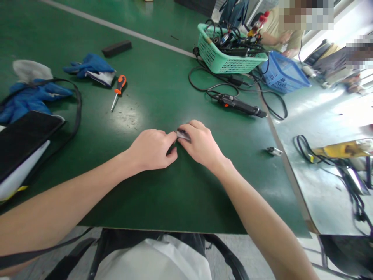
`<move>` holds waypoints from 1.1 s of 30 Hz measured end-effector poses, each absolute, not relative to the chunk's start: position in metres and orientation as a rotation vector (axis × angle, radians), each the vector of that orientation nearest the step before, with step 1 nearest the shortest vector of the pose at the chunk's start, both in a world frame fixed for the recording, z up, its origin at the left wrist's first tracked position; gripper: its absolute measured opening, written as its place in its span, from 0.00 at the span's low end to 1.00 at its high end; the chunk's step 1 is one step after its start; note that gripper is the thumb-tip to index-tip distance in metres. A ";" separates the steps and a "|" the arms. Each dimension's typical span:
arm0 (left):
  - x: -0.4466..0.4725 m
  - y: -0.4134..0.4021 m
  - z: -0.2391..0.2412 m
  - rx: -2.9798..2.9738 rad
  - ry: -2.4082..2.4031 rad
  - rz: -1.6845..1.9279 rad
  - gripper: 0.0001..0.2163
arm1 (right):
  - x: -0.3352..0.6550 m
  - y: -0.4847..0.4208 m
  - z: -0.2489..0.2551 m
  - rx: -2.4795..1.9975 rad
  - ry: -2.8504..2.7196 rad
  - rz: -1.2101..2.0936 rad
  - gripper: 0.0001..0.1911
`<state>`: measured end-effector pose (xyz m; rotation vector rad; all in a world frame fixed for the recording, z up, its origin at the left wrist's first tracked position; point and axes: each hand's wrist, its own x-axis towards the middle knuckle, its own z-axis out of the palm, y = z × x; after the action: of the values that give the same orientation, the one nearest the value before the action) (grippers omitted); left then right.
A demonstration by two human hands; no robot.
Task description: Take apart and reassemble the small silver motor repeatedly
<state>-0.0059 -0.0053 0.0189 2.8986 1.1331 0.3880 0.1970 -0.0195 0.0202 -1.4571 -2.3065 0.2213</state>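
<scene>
Across our green worktop [175,202], an orange-handled screwdriver [121,83] lies beyond our left hand [153,149], while a corded black tool [240,105] lies beyond our right hand [201,142], near a loaded green basket [217,58]. Our right hand's grip pinches a small silvery-grey piece [184,135], partly hidden by fingers; we cannot tell whether our left hand's curled grip holds it too.

A green basket [233,65] heaped with cables [237,51] stands on the green table [145,206], beside a blue basket [287,74]. At the left, a flat black device [27,136] lies near a blue glove [32,100]; a black block [117,49] lies farther back. A yellow tool [346,149] rests on the neighbouring table [314,198].
</scene>
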 end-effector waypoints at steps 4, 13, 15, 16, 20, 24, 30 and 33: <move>-0.006 -0.005 0.018 2.853 1.171 0.409 0.11 | 0.208 -0.049 0.029 -1.401 -2.339 0.323 0.13; -0.004 -0.006 0.014 2.904 0.942 0.271 0.10 | 0.212 -0.075 0.016 -1.324 -2.166 0.344 0.14; -0.005 -0.005 0.012 2.911 0.885 0.257 0.08 | 0.212 -0.077 0.012 -1.292 -2.161 0.315 0.14; -0.005 -0.005 0.012 2.906 0.874 0.256 0.08 | 0.211 -0.077 0.011 -1.283 -2.159 0.304 0.14; -0.006 -0.003 0.010 2.895 0.853 0.268 0.08 | 0.210 -0.077 0.008 -1.271 -2.164 0.286 0.13; -0.007 -0.002 0.009 2.908 0.835 0.295 0.08 | 0.208 -0.077 0.008 -1.263 -2.165 0.282 0.12; -0.007 -0.002 0.006 2.930 0.830 0.312 0.09 | 0.206 -0.078 0.008 -1.272 -2.145 0.300 0.09; -0.007 -0.002 0.008 2.935 0.827 0.314 0.09 | 0.205 -0.079 0.009 -1.289 -2.130 0.322 0.08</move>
<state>-0.0070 -0.0022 0.0082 2.9353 0.8274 0.3138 0.2052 -0.0790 0.0087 -1.2887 -2.1299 0.3218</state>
